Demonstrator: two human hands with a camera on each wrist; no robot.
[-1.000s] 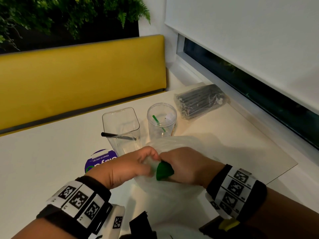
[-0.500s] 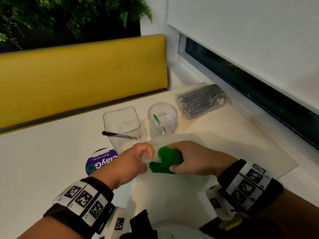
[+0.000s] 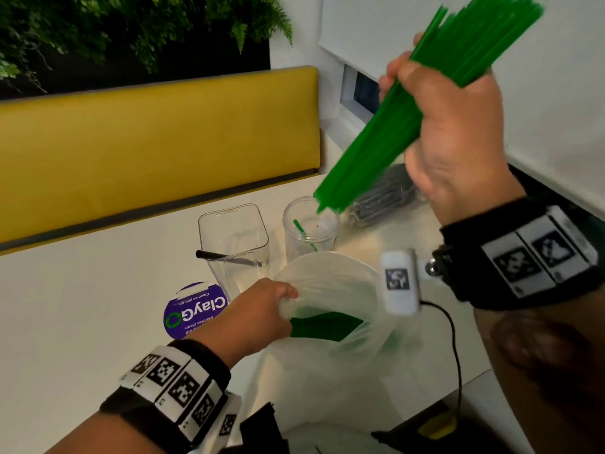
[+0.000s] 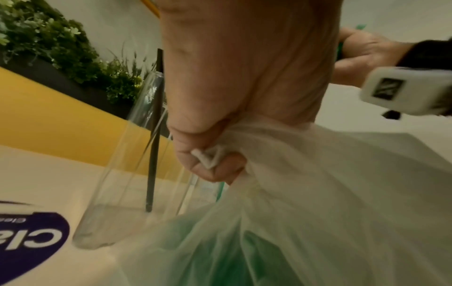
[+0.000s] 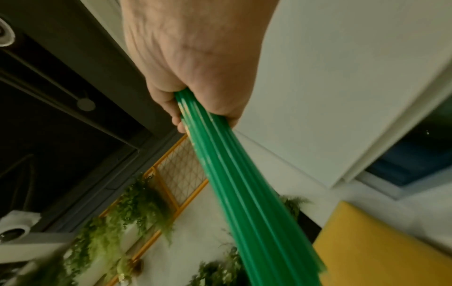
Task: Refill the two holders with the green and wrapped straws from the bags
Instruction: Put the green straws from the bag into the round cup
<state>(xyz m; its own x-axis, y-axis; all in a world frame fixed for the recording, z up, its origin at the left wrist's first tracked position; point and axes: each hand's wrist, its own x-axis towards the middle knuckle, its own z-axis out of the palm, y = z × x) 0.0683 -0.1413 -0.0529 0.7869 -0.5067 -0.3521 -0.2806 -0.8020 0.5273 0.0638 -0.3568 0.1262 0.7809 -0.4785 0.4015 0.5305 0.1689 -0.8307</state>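
My right hand is raised high and grips a thick bundle of green straws, slanted with its lower ends just above the round clear cup. That cup holds one green straw. The same bundle of green straws fills the right wrist view, in my right hand. My left hand pinches the rim of the white plastic bag, where more green straws lie. The left hand shows its clutch on the bag. A square clear holder holds one black straw. The bag of dark wrapped straws lies behind.
A purple round sticker is on the white table near my left hand. A yellow bench back runs along the far side, with plants above. A window sill and blind are at the right. A black cable hangs from my right wrist camera.
My right hand has pulled a bundle of green straws out of the bag and lifted it high over the round cup. My left hand stays at the bag's rim.
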